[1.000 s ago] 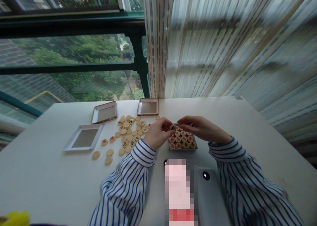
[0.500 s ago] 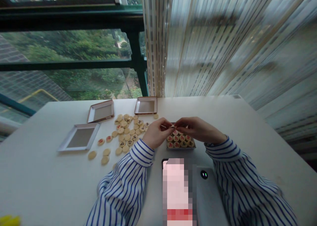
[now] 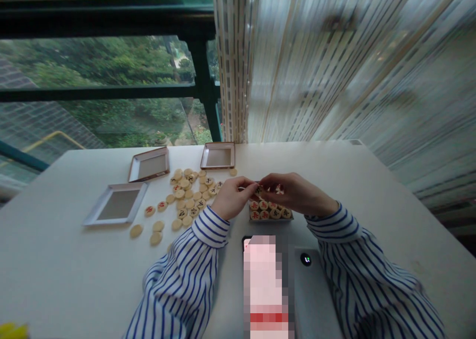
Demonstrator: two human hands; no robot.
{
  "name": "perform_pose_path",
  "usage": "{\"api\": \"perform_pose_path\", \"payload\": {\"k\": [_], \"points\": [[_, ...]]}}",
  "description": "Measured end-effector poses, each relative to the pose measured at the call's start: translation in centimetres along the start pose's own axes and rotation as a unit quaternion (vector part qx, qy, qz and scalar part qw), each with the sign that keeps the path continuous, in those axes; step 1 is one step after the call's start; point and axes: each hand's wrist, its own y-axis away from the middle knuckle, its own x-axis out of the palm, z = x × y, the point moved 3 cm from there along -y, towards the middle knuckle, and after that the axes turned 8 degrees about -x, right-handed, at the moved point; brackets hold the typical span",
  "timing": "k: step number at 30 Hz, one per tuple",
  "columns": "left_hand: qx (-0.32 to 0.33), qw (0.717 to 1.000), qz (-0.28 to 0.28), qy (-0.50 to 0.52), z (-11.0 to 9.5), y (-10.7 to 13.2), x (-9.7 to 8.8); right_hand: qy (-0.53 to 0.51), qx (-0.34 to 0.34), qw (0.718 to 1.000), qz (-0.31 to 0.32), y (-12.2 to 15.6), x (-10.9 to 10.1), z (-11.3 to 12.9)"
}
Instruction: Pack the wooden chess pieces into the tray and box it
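Both my hands meet over a small square box [image 3: 270, 218] packed with round wooden chess pieces [image 3: 269, 210] marked in red. My left hand [image 3: 233, 197] is pinched, fingertips on a piece at the box's far left corner. My right hand [image 3: 293, 193] is curled over the box's far side, fingers closed on a piece with red marks. A loose heap of round pieces [image 3: 189, 194] lies on the white table [image 3: 67, 259] just left of my left hand.
Three shallow lids or trays lie at the left and back: a white one [image 3: 116, 203] and two brown-rimmed ones [image 3: 149, 164] [image 3: 218, 155]. A phone [image 3: 266, 284] and a grey device with a lit dot [image 3: 305, 259] sit near me. A window and a striped curtain stand beyond the table's far edge.
My hands have stayed together over the box, with small finger movements. The view has shifted slightly, so everything sits a little lower-left than before.
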Motion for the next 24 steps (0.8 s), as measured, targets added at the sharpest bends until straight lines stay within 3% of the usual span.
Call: {"api": "perform_pose_path", "payload": {"k": [9,24], "points": [[-0.044,0.998,0.019,0.043,0.3,-0.08,-0.09,0.118,-0.015,0.993,0.016,-0.08,0.02,0.61],[-0.054,0.997,0.04,0.037,0.28,0.04,0.16,0.157,-0.017,0.986,0.06,-0.04,0.27,0.99]]}}
